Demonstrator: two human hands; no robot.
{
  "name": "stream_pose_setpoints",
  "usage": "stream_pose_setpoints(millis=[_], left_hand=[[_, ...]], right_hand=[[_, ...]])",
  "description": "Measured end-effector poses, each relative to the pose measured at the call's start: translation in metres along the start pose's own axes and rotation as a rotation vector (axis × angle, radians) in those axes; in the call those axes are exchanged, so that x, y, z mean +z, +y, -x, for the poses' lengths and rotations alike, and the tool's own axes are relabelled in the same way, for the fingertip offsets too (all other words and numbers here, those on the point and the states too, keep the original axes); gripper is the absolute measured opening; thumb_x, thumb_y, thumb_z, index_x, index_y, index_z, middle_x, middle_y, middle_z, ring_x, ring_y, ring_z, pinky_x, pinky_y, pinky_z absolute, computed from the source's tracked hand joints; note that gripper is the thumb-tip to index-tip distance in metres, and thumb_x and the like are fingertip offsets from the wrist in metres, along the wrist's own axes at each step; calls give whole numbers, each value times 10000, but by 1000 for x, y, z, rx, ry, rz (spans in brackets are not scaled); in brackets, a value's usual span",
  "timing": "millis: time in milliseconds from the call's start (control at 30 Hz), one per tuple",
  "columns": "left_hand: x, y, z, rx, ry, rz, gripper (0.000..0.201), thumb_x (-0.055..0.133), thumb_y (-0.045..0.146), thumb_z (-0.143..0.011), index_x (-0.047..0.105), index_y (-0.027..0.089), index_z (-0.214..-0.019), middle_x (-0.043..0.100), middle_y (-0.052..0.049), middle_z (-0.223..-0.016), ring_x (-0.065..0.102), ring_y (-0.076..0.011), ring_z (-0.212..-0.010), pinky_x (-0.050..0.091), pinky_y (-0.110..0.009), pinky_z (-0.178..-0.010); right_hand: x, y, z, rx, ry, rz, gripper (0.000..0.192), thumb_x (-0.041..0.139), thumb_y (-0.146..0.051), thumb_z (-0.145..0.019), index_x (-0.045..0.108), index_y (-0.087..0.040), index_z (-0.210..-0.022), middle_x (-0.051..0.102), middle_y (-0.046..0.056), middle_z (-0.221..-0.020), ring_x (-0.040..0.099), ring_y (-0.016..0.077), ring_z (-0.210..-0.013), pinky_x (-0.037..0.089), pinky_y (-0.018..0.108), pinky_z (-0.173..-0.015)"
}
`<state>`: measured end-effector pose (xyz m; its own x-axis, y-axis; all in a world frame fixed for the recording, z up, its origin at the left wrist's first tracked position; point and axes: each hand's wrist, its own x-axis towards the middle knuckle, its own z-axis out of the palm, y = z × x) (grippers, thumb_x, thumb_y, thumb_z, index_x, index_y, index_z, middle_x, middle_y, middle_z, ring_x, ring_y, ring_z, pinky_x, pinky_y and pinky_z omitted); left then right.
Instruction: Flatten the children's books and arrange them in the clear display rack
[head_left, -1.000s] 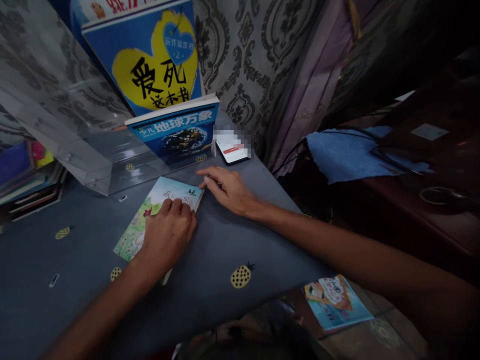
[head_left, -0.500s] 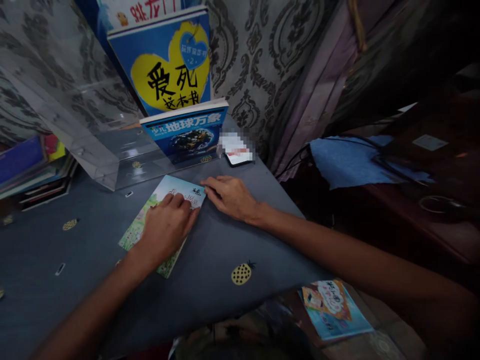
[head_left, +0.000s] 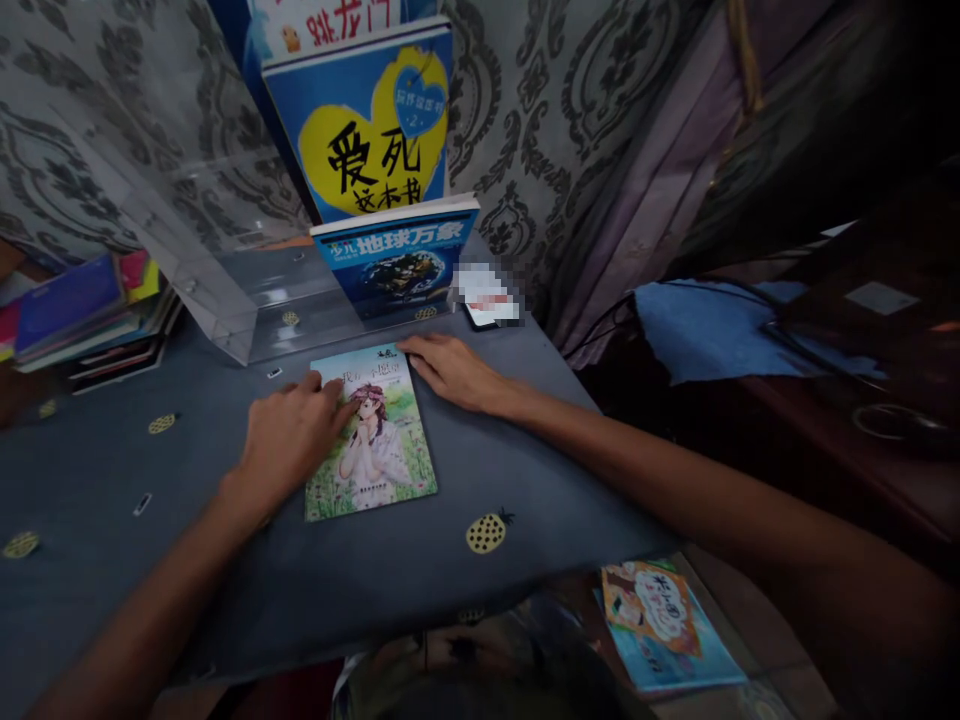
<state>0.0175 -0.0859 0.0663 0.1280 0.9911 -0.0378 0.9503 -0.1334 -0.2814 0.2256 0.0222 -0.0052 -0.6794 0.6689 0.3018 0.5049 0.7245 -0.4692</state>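
A thin paperback book (head_left: 390, 440) with an illustrated cover of a figure in a white top among grass lies closed on the table, nearly straight to me. My left hand (head_left: 289, 425) rests over its left side, thumb on the cover and fingers apart at the upper left edge. At the book's top right corner, the outstretched fingertips of my right hand (head_left: 454, 372) touch or nearly touch it, palm down by the table. Neither hand lifts the book.
Behind stands a clear acrylic rack (head_left: 214, 315) holding a blue earth book (head_left: 397, 265) and a yellow-heart book (head_left: 375, 120). A phone (head_left: 487, 298) lies beside it. Stacked books (head_left: 82, 310) are at left. Another book (head_left: 667, 625) lies below the table's front edge.
The book has turned from slanted to nearly straight. My left hand has slid from the middle of its cover to its left side, uncovering the picture. My right hand stays by the top right corner.
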Motion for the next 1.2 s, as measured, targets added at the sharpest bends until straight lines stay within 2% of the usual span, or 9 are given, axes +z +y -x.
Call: stream_pose_setpoints(millis=[100,233,333,433,600,733,867,1000,1200], left_hand=[[6,9,-3,126,111,-13,367,418,334,-1029,705,144,-1153,710,-162,-1040,646,-367,-1022,496,-484,-836],[27,13,-10,380,231,207,407,399,167,-1009,586,177,-1370,645,-141,-1328,582,-301,-1209,497,-451,-953],[37,14,-6,475,251,313,401,399,157,-1005,601,181,-1350,626,-130,-1364,564,-289,-1249,501,-462,-993],[36,16,10,544,252,380,392,415,158,-1000,611,192,-1338,626,-125,-1365,547,-292,-1289,489,-488,-1039],[23,22,41,581,215,437,347,435,252,-1033,625,209,-1321,622,-112,-1379,552,-281,-1296,477,-500,-1078],[21,29,56,623,245,348,373,499,339,-1024,605,145,-1324,644,-142,-1333,575,-298,-1259,500,-484,-1052],[27,34,61,636,371,239,318,501,246,-1019,616,92,-1272,679,-154,-1264,612,-289,-1189,522,-455,-1022],[29,35,62,678,430,140,270,489,129,-993,641,87,-1212,695,-152,-1229,627,-280,-1152,544,-418,-980],[23,35,62,657,360,182,269,431,135,-1012,674,118,-1128,717,-137,-1149,656,-258,-1046,588,-394,-853]], right_hand=[[2,4,-3,-31,-15,-24,325,428,-179,-1012,609,-142,-1280,677,153,-1261,622,270,-1170,469,447,-1015],[4,2,8,-78,-6,-16,362,443,-180,-1005,604,-172,-1330,618,140,-1407,510,288,-1365,404,530,-1115],[5,-3,22,-118,-8,-25,370,444,-183,-1004,616,-199,-1331,637,115,-1390,519,282,-1360,415,542,-1114],[4,-10,39,-156,-4,-51,373,446,-168,-996,630,-205,-1319,670,107,-1337,541,278,-1333,443,540,-1094],[0,-30,71,-191,14,-101,385,446,-146,-992,639,-212,-1318,701,103,-1270,565,268,-1295,467,524,-1073],[-5,-49,93,-196,3,-161,398,446,-138,-988,633,-228,-1328,710,96,-1218,595,253,-1222,504,506,-1023],[-10,-65,108,-163,11,-245,391,444,-129,-987,642,-213,-1314,713,109,-1117,620,238,-1098,543,460,-945],[-12,-74,113,-128,29,-331,367,439,-138,-996,654,-194,-1288,703,105,-1050,619,222,-1019,549,415,-897],[-13,-77,112,-73,11,-332,367,436,-160,-1001,640,-207,-1304,704,98,-1094,621,218,-1014,542,411,-904]])
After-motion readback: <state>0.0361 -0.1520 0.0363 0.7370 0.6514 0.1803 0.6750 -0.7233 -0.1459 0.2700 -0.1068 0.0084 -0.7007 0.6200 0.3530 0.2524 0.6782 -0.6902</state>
